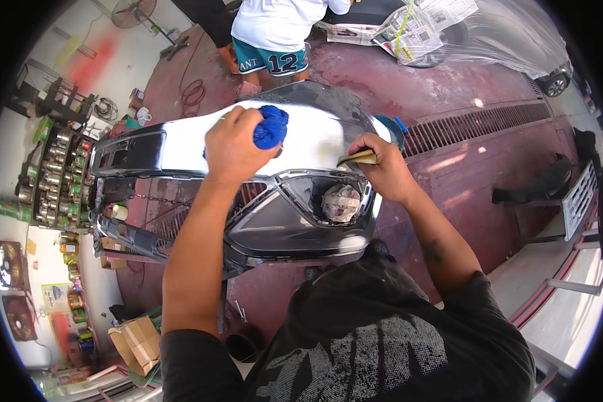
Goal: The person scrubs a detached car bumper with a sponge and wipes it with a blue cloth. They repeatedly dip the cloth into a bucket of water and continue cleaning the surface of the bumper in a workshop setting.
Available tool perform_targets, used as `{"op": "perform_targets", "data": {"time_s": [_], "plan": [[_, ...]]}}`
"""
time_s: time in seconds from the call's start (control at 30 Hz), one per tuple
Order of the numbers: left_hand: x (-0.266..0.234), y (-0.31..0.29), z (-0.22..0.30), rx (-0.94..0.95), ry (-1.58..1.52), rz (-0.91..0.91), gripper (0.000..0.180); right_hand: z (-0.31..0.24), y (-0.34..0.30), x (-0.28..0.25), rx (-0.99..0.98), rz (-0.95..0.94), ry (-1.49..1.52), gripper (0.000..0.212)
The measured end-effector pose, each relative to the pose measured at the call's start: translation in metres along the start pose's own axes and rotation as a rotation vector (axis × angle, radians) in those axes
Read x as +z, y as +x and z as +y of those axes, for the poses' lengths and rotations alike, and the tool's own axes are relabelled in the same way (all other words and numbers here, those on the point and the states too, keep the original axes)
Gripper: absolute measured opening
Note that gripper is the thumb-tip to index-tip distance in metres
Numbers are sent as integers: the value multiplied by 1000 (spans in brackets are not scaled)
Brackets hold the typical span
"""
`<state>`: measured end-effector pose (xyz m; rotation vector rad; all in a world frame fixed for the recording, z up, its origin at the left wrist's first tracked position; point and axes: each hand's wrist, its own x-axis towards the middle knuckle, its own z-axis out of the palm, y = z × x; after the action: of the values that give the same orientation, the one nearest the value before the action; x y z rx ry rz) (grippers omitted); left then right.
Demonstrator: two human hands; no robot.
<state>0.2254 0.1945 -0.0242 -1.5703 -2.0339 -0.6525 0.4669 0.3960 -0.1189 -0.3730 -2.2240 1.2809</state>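
Note:
A car bumper (308, 144), part white and part dark grey, lies across in front of me. My left hand (234, 144) is closed on a bunched blue cloth (271, 127) over the white upper face. In my right hand (382, 164), a folded piece of tan sandpaper (363, 157) is pinched between thumb and fingers, at the bumper's right end just above the lamp opening. Inside that opening sits a round lamp (341, 203) wrapped in clear film and tape. What lies under my left palm is hidden.
Another person (275, 40) stands beyond the bumper. A car (502, 37) under plastic sheeting and newspaper is at the far right. Shelves of paint cans (57, 174) line the left wall, with a cardboard box (137, 342) below. A floor grate (476, 130) runs along the right.

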Motion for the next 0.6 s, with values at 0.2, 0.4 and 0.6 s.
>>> {"op": "perform_targets", "data": {"time_s": [0.2, 0.4, 0.6], "plan": [[-55, -15, -108, -446, 238, 161, 41, 3, -5, 13, 90, -74, -168, 39], [-60, -10, -144, -707, 105, 245, 56, 35, -5, 32, -13, -56, -331, 55], [-62, -13, -136, -738, 118, 248, 68, 57, 5, 42, -237, 29, -336, 52]]}}
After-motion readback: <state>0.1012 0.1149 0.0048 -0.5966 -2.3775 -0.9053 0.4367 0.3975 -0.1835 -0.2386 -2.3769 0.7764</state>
